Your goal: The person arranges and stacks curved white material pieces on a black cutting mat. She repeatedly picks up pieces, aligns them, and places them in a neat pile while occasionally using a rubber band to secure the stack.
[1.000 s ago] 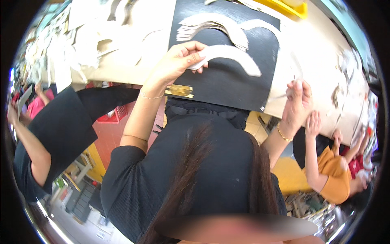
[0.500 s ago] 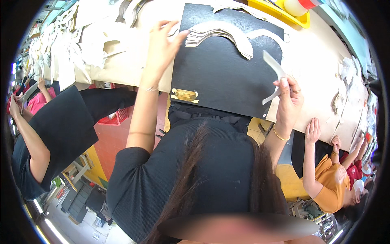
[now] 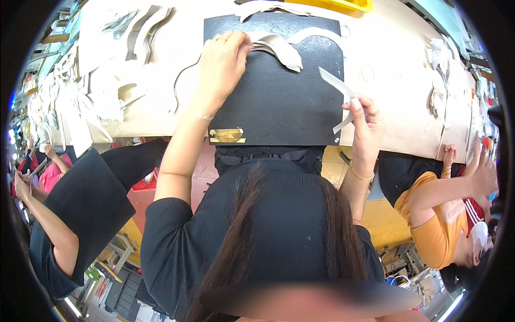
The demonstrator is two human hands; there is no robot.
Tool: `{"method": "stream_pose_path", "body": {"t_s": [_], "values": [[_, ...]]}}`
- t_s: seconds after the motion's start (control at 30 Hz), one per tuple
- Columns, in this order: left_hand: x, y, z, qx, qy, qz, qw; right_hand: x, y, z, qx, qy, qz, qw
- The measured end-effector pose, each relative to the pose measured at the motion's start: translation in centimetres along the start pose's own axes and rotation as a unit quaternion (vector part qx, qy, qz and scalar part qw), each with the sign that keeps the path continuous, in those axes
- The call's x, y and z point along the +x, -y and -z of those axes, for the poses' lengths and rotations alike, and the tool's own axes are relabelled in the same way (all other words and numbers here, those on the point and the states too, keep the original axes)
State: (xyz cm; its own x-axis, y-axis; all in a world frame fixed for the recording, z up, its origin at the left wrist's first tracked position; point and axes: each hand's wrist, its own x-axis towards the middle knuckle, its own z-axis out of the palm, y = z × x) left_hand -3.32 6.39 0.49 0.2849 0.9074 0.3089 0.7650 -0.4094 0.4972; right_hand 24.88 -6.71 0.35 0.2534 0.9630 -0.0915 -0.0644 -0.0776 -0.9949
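A fanned stack of curved white strips [image 3: 281, 49] lies on a black board [image 3: 273, 102]. My left hand [image 3: 226, 61] is closed over the stack's left end, its fingers bent and thumb against the edge; the fingertips are partly hidden. My right hand [image 3: 366, 121] pinches a single curved white strip [image 3: 333, 81] between thumb and fingers, held up above the board's right edge. Another curved strip [image 3: 319, 33] rests alone on the board to the right of the stack. Along the board's far edge lie more pale curved strips [image 3: 273, 6].
The pale worktable [image 3: 161, 96] carries heaps of white pieces [image 3: 102, 102] and banded bundles of strips [image 3: 142, 35] at left, with plastic-wrapped pieces [image 3: 440, 70] at right. A yellow tray [image 3: 354, 4] stands at the far edge. Co-workers sit on both sides, one in an orange shirt [image 3: 429, 220].
My left hand has come down from open fingers beside the stack to close on its left end. My right hand still holds the strip. The view has turned slightly; the orange-shirted person's arm has swung outward.
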Motion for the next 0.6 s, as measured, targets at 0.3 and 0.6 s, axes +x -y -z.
{"method": "stream_pose_path", "body": {"t_s": [0.3,0.6], "values": [[-6.0,-6.1,2.2,-0.415,0.155,0.158,0.883,1.7,1.8,0.8,0.05,-0.078,0.05,0.994],[-7.7,-3.9,-0.5,-0.207,0.1,0.121,0.966,0.8,0.8,-2.0,-0.11,0.182,-0.128,0.969]]}}
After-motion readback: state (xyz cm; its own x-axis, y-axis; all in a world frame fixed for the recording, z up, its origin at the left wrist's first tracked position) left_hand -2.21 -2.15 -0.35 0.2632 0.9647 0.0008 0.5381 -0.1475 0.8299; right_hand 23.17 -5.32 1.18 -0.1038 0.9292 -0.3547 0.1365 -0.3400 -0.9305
